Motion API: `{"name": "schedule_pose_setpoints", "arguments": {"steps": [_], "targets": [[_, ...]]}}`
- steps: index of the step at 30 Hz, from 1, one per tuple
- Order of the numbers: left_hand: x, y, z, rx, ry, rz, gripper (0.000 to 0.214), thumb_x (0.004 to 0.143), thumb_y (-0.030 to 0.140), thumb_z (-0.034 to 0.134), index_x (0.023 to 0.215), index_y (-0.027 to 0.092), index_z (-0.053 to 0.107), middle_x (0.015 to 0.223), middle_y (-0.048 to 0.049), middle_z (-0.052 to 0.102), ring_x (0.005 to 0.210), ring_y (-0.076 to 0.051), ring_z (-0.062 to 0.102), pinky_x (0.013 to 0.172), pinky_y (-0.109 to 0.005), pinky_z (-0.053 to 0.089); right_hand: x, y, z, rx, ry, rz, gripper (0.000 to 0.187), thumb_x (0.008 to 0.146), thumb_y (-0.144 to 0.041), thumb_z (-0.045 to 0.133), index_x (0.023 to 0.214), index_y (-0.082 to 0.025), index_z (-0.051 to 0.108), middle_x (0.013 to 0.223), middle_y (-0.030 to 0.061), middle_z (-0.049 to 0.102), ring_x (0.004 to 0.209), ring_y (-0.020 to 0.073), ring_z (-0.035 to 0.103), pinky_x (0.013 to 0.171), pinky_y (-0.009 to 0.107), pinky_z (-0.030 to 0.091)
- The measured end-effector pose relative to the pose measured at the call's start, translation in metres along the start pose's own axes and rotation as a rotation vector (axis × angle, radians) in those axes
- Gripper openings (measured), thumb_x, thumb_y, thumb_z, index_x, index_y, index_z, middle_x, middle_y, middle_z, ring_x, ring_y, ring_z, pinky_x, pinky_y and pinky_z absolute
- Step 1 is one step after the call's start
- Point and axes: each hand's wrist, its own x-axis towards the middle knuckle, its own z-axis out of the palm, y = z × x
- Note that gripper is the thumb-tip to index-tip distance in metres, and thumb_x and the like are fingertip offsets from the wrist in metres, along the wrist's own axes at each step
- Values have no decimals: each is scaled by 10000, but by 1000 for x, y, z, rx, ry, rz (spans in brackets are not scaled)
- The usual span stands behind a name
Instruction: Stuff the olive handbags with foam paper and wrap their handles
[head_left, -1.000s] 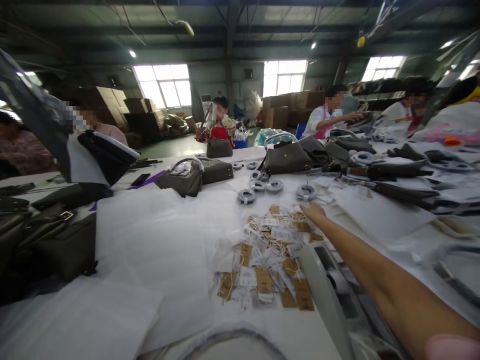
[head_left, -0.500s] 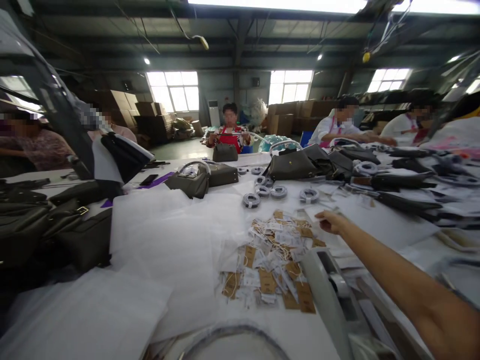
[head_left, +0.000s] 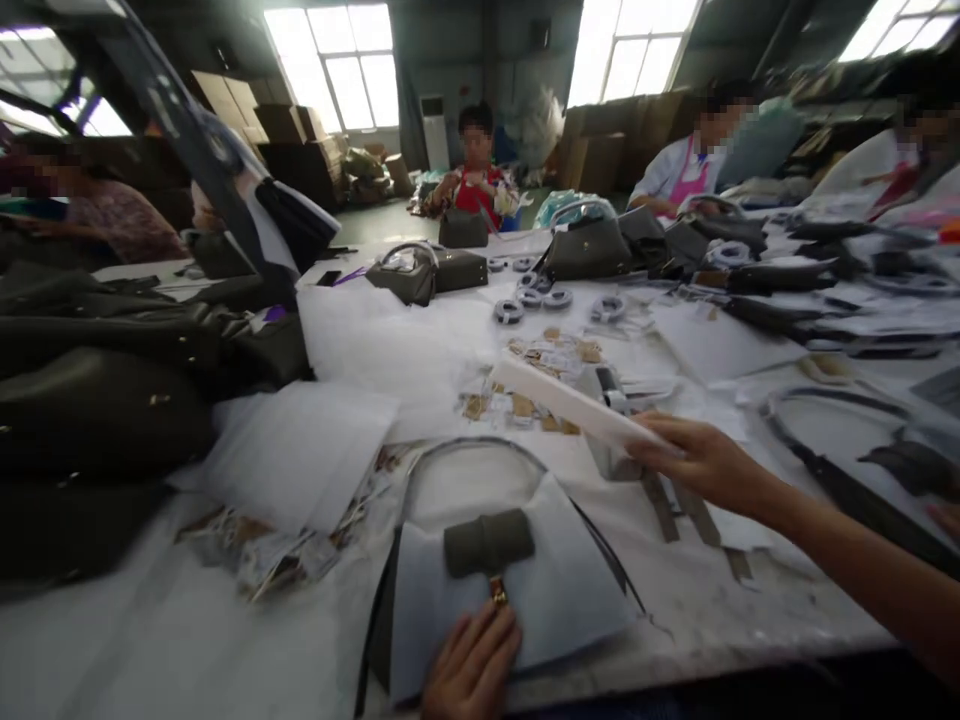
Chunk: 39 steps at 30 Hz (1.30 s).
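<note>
My left hand (head_left: 476,660) lies with its fingers stretched flat on a handbag, just below a gold clasp (head_left: 498,591). The handbag has a dark olive flap (head_left: 489,543) and an arched, wrapped handle (head_left: 476,445); a white wrapping sheet (head_left: 559,580) covers most of its front. Out to the right, my right hand (head_left: 694,455) is closed on the near end of a white flat strip (head_left: 566,395). The strip slants up and left above hang tags (head_left: 521,404) and a grey tape dispenser (head_left: 611,455). Its material is unclear.
Stacked white sheets (head_left: 300,455) lie at left beside dark handbags (head_left: 97,430). More hang tags (head_left: 277,560) sit below the sheets. Several coiled straps (head_left: 556,298) and bags (head_left: 589,248) stand farther back. A grey post (head_left: 202,130) rises at left; co-workers sit around the table.
My right hand, earlier reaching beside the tag pile, now holds the white strip nearer to me. The view has tipped down, bringing my left hand and the wrapped handbag into sight.
</note>
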Motion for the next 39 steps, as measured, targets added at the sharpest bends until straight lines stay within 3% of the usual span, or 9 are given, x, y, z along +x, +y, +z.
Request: {"name": "schedule_pose_setpoints", "arguments": {"steps": [3, 6, 9, 13, 20, 24, 27, 34, 39], "targets": [[-8, 9, -11, -13, -103, -55, 387, 981, 83, 394, 1257, 214, 631, 1236, -24, 699, 1224, -191, 599, 1036, -347, 466, -33, -21, 54, -205, -179, -344, 406, 922, -206, 497, 1292, -291, 641, 1272, 65, 654, 1146, 260, 595, 1001, 417, 481], [-5, 14, -15, -75, -125, -159, 357, 983, 118, 415, 1229, 232, 646, 1219, -15, 708, 1099, -201, 666, 948, -367, 522, -53, -24, 91, -388, -354, -428, 580, 843, -66, 490, 1374, -284, 575, 1353, 91, 617, 1213, 272, 574, 1044, 477, 451], [-3, 19, -15, -126, -141, -233, 347, 976, 139, 436, 1220, 256, 654, 1132, -9, 741, 962, -202, 702, 853, -355, 559, -60, -30, 97, -470, -493, -390, 733, 765, -64, 583, 1468, -237, 469, 1509, 139, 457, 1384, 327, 425, 1146, 571, 306], [-7, 21, -13, -143, -152, -265, 379, 943, 120, 474, 1240, 278, 650, 1031, -6, 763, 901, -223, 707, 865, -382, 563, -52, -55, 91, -441, -637, -328, 720, 774, -387, 747, 1429, -185, 525, 1523, 198, 410, 1432, 403, 318, 1156, 631, 230], [-6, 18, -12, -164, -121, -253, 371, 943, 115, 465, 1232, 259, 647, 1129, -14, 741, 944, -201, 701, 837, -354, 571, -35, -55, 127, -365, -612, -443, 613, 882, -347, 676, 1460, -321, 474, 1509, 114, 463, 1335, 321, 488, 1097, 510, 401], [-4, 16, -13, -172, -110, -198, 358, 953, 107, 454, 1227, 231, 646, 1280, -23, 676, 1208, -220, 608, 1026, -421, 500, -37, -65, 119, -311, -387, -480, 590, 951, -386, 587, 1505, -330, 395, 1524, 103, 442, 1344, 298, 473, 1111, 503, 390], [-4, 16, -14, -168, -102, -185, 367, 960, 103, 446, 1247, 225, 638, 1284, -30, 673, 1246, -220, 583, 1050, -436, 486, -46, -76, 124, -273, -264, -509, 527, 980, -364, 541, 1491, -337, 416, 1560, 86, 388, 1377, 281, 436, 1128, 480, 381], [-3, 22, -14, -197, -117, -264, 387, 949, 115, 477, 1272, 253, 638, 1108, -40, 744, 971, -208, 701, 865, -351, 573, -68, -38, 179, -376, -351, -596, 514, 980, -200, 490, 1467, -357, 445, 1559, 71, 394, 1449, 285, 326, 1155, 584, 295], [-6, 18, -14, -256, -73, -253, 367, 930, 107, 495, 1226, 247, 663, 1097, -40, 748, 987, -203, 702, 890, -339, 570, -68, -24, 182, -350, -365, -620, 598, 944, -127, 479, 1483, -377, 408, 1579, 45, 360, 1471, 268, 276, 1164, 584, 268]]}}
